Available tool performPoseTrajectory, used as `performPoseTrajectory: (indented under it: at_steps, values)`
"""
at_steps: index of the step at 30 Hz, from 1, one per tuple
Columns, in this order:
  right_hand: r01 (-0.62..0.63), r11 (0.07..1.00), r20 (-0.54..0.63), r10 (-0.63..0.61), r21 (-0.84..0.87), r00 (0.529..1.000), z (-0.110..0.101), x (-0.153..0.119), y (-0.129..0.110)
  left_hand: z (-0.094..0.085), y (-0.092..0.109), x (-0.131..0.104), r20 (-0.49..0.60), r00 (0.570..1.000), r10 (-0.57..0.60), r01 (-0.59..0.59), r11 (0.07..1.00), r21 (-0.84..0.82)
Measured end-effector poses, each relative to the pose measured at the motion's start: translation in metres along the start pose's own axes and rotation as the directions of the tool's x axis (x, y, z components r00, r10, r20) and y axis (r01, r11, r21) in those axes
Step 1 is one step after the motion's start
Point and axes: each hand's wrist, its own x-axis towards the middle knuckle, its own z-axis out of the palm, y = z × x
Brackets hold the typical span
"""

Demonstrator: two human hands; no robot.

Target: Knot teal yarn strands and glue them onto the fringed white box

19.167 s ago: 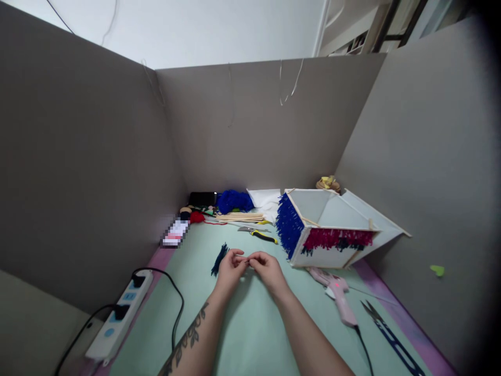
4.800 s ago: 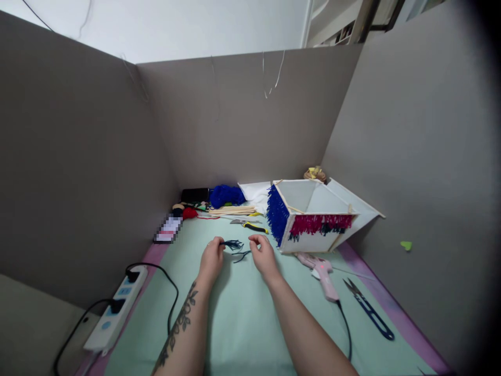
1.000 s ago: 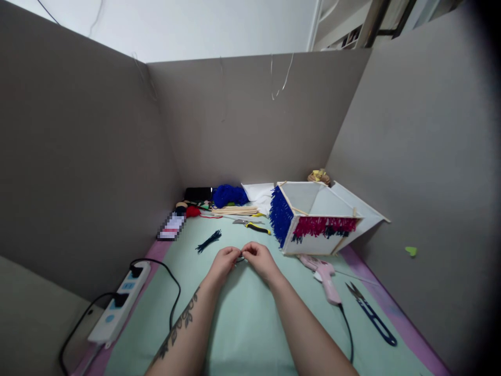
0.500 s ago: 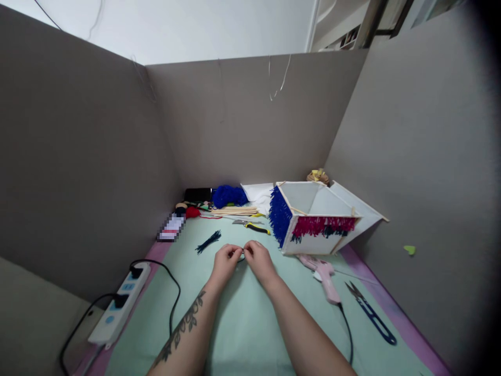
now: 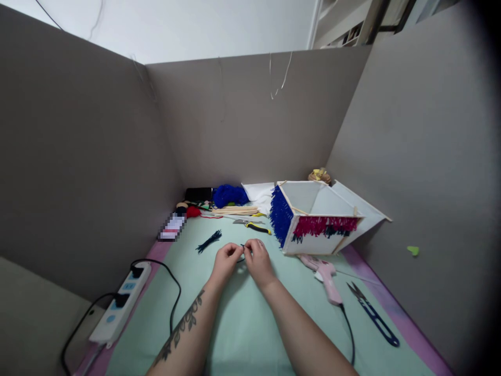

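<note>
Over the middle of the pale green cloth, my left hand (image 5: 227, 261) and my right hand (image 5: 257, 259) meet at the fingertips. Both pinch a short dark strand of yarn (image 5: 241, 260), which loops down between them; the fingers hide most of it. A bundle of dark yarn strands (image 5: 209, 241) lies just beyond my left hand. To the right stands a white panel house-shaped frame (image 5: 313, 241) with blue yarn fringe (image 5: 280, 216) on one side and crimson fringe (image 5: 323, 225) on another. Yellow-and-black pruning shears (image 5: 256, 227) rest past my hands.
A pink glue gun (image 5: 326, 279) and dark thread snips (image 5: 373, 316) lie at the right. A white power strip (image 5: 121, 308) with black cables runs along the left edge. Blue yarn (image 5: 230, 195), wooden sticks (image 5: 235, 210) and a phone (image 5: 172, 227) sit at the back. Grey partitions (image 5: 250, 120) enclose the table.
My fingertips have shifted slightly on the strand, and a dark end now shows above my right fingers. The view has moved a little; the other things stay in place.
</note>
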Motion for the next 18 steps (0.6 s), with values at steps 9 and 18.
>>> performPoseTrajectory:
  at_steps: [9, 18]
  values:
    - [0.004, 0.997, 0.042, -0.007, 0.081, 0.999, -0.0037, 0.0015, 0.0004, -0.0067, 0.0003, 0.0029, -0.021, 0.990, 0.139, -0.137, 0.987, 0.083]
    - [0.003, 0.999, 0.055, -0.006, 0.047, 0.998, -0.0052, 0.0022, 0.0015, -0.0060, 0.0014, 0.0021, -0.038, 0.989, 0.140, -0.136, 0.986, 0.097]
